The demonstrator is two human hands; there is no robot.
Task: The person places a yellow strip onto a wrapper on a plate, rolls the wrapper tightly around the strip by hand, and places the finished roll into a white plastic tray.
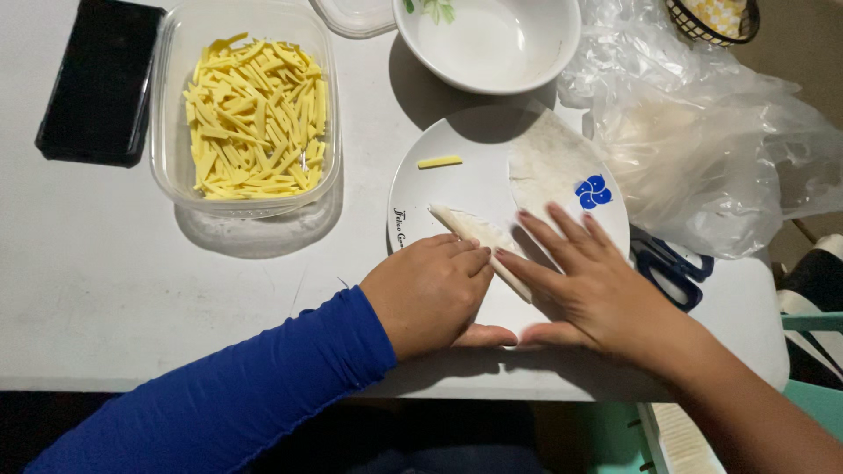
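A white, smooth-topped table [105,290] fills the view under dim light; dark floor [53,421] shows below its near edge.

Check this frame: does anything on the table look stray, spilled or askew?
One yellow strip lies alone on the white plate, apart from the full clear container. Blue scissors sit half tucked under the crumpled plastic bag. Nothing looks spilled or damaged.

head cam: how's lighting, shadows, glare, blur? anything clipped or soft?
Head view: dim light from above, slightly noisy; the white table reads grey. Soft shadows lie below the tub of yellow strips and the bowl. Mild sheen on the plastic bag, nothing blown out. Left hand and right hand on the wrapper roll look sharp, no motion blur; bottom edge falls to black.
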